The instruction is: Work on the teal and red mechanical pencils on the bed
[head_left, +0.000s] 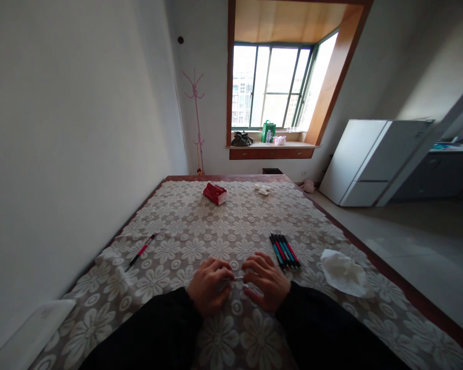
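My left hand [210, 285] and my right hand [265, 281] face each other low over the middle of the table, fingers curled. A short, thin pale rod [238, 278] shows in the gap between them, its ends hidden by my fingertips. Exactly what it is cannot be made out. Beyond my right hand, several red and blue-green pens with black ends [284, 250] lie side by side in a row. One red and black pen [142, 251] lies alone to the left, apart from my left hand.
A floral lace cloth [193, 249] covers the table. Toward its far end sit a red packet [215, 193] and crumpled white scraps [262, 189]. White tissue [345, 273] lies at the right, a white flat object [34, 331] at the near left. A wall borders the left side.
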Motion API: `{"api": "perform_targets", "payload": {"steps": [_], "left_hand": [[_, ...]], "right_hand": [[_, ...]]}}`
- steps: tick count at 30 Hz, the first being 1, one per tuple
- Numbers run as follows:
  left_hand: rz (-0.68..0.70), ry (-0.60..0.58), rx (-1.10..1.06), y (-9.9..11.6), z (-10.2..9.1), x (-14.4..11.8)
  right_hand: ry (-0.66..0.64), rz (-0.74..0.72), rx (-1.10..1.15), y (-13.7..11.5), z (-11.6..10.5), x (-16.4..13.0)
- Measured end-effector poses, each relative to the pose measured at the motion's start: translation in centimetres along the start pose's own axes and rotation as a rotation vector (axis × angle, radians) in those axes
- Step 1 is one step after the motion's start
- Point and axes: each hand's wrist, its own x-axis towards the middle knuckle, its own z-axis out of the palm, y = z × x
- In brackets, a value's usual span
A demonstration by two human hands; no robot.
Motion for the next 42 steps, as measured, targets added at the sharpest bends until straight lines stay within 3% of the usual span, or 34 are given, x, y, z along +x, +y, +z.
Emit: {"api": "perform_targets", "payload": {"steps": [9, 15, 22, 29, 39, 42], "left_hand": [[-0.130, 0.030, -0.018, 0.0, -0.1, 0.1], [-0.148, 0.010, -0.017, -0.1, 0.0, 0.2], [-0.142, 0.022, -0.026, -0.3, 0.1, 0.2], [-0.144, 0.033, -0.028, -0.1, 0.1, 0.2], [-0.236, 0.092, 0.063, -0.3, 0.0, 0.2], [-0.195, 0.094, 0.065, -0.1, -0.1, 0.3]], "right_hand": [[0.076, 0.062, -0.002, 0.2, 0.3, 0.2], [0.144, 0.229, -0.062, 0.9, 0.4, -0.1], [0.216, 0.286, -0.022, 1.1, 0.1, -0.3], [-0.007, 0.113, 0.027, 0.7, 0.2, -0.2], [-0.016, 0.210, -0.028, 0.9, 0.4, -0.5], [-0.027, 0.180, -0.024, 1.1, 0.5, -0.6]]}}
